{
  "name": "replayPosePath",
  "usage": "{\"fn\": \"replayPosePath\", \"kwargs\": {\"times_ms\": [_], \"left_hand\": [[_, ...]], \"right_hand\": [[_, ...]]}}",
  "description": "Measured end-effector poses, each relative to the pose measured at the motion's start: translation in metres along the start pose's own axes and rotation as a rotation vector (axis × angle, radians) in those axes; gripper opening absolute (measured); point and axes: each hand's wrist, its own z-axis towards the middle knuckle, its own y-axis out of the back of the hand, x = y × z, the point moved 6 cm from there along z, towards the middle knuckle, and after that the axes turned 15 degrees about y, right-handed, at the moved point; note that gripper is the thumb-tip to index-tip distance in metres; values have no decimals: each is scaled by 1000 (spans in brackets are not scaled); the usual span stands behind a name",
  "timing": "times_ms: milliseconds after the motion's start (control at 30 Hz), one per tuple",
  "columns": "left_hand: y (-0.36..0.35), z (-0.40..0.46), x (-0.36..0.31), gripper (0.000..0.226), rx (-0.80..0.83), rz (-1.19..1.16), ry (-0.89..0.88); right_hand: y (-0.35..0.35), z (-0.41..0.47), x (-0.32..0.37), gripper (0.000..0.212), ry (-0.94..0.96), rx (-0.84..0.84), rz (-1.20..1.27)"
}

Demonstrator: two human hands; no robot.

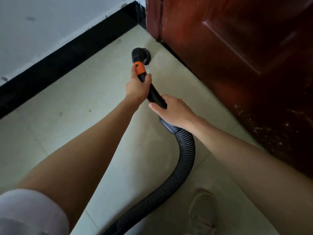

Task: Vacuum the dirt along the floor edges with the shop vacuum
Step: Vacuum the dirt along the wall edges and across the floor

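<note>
This looks like a room inside a home or flat, seen at a floor corner. Pale square floor tiles (94, 92) meet a black skirting board (67, 53) under a scuffed white painted wall (50, 17). On the right stands a panelled reddish-brown wooden door (237, 48), speckled with dust low down.

We see dim, soft daylight without hard shadows, a faint sheen on the red door (237, 48), wide-angle bending at the edges, and slight blur throughout.

Both hands (138, 85) (176, 111) grip the vacuum wand (155, 94), nozzle (141, 55) on floor (94, 82).
</note>
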Motion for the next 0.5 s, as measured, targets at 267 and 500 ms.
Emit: {"fn": "replayPosePath", "kwargs": {"times_ms": [267,500], "left_hand": [[-3,47,-41,51,23,-80,-3],[-5,67,-42,60,31,-39,-2]], "right_hand": [[30,82,-14,38,73,-51,-16],[8,105,-33,31,53,-94,143]]}}
